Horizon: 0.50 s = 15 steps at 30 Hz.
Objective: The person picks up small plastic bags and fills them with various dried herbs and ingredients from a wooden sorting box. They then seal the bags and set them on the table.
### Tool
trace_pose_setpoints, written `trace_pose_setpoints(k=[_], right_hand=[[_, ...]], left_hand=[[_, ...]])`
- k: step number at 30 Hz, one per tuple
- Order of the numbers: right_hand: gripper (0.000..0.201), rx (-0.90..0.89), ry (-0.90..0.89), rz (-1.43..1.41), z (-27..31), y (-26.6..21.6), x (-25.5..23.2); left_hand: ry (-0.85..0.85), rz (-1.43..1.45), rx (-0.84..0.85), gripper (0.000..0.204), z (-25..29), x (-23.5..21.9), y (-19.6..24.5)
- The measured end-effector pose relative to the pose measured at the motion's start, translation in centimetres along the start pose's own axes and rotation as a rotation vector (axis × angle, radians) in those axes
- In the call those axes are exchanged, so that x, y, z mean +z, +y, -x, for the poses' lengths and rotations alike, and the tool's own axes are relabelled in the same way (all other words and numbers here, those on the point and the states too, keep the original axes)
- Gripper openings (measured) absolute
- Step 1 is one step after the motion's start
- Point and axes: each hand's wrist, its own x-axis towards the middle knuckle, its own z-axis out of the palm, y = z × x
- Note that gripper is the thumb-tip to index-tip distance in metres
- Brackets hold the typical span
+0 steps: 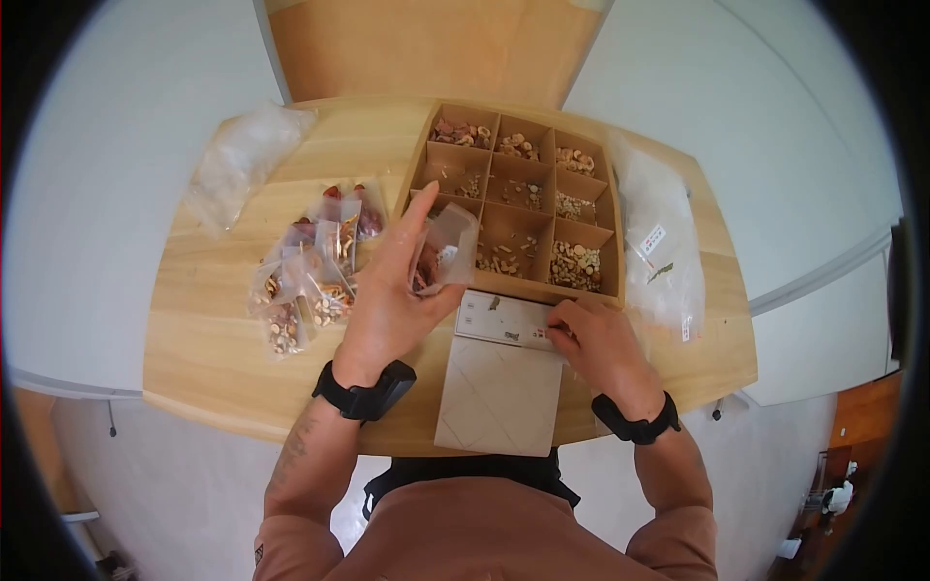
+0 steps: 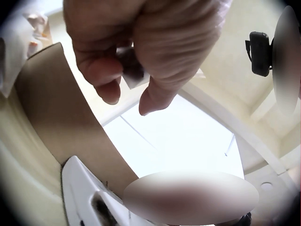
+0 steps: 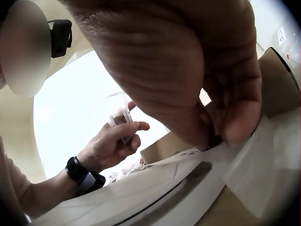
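In the head view my left hand (image 1: 387, 290) holds a small clear plastic bag (image 1: 455, 242) with dark reddish pieces in it, in front of the left side of a brown divided box (image 1: 552, 290). The left wrist view shows part of that bag between fingers and thumb. My right hand (image 1: 605, 349) is at the right end of the white strip (image 1: 494, 318) of a flat device with a pale, marble-patterned plate (image 1: 499, 397). Its fingers are bent, thumb and fingertips close together at the strip; I cannot tell whether they pinch anything. Small dark bits or markings show on the strip.
Several filled small bags (image 1: 329, 281) lie in a pile left of the box. Dried slices and pieces sit in the box's compartments. A crumpled clear bag (image 1: 247, 160) is at the far left of the table (image 1: 203, 310); a large labelled plastic bag (image 1: 664, 252) lies right of the box.
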Motion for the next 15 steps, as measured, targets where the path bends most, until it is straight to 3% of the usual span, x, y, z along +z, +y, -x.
trace_pose_setpoints(k=[7,13,15], right_hand=[[0.010,0.003,0.051,-0.012,0.18,0.37,0.53],[0.011,0.034,0.069,-0.068,0.13,0.56,0.60],[0.011,0.024,0.094,-0.063,0.17,0.68,0.64]], left_hand=[[-0.010,-0.035,0.103,0.093,0.14,0.40,-0.19],[-0.107,0.014,-0.045,0.094,0.30,-0.11,0.46],[-0.063,-0.017,0.039,0.094,0.32,0.11,0.03]])
